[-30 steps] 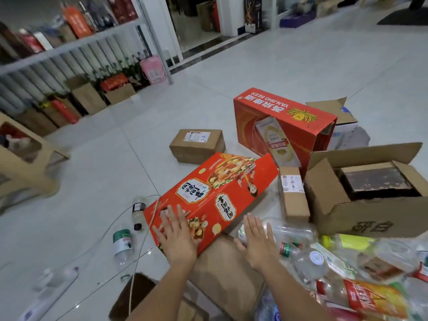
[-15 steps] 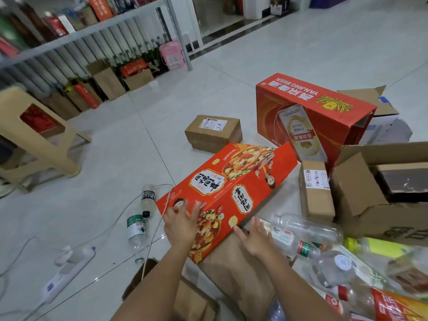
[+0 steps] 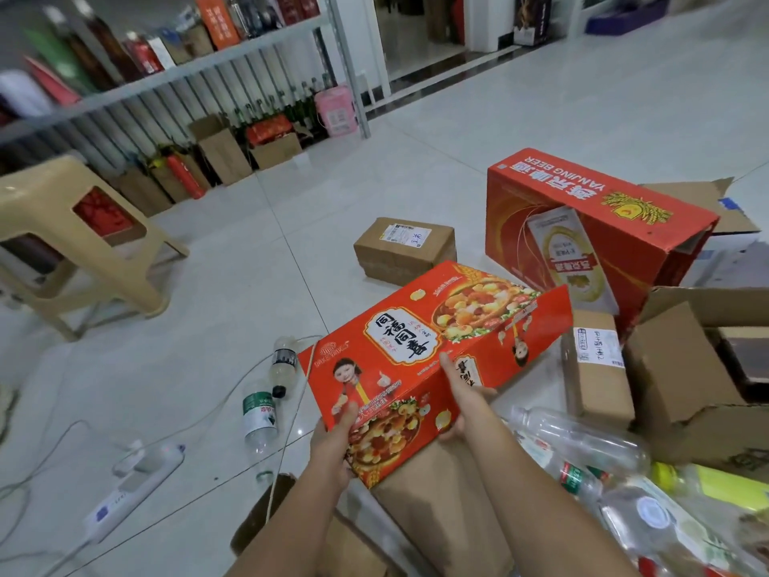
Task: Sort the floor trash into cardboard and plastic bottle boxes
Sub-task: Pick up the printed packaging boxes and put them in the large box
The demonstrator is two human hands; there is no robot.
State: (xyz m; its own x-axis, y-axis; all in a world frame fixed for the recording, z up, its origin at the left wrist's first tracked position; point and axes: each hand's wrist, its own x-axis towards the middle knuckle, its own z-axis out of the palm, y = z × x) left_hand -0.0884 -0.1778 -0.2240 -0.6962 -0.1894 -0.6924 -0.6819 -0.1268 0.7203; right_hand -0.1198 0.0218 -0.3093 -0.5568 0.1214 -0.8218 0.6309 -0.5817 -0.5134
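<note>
Grip looks ok: left hand [image 3: 333,441] pinches the near corner of the red food carton [image 3: 432,351], right hand [image 3: 464,395] curls round its side edge. Carton hangs tilted over the flat brown cardboard [image 3: 441,505]. Suggest fingers underneath, keep it level, swing clear of the loose bottles [image 3: 576,443].

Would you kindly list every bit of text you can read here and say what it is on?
"YANJING BEER", upside down: on the beer box.
"同福同喜", probably: on the snack box.
Shipping labels on the brown parcels: too small to read.
Label on the green bottle: blurred.
</note>
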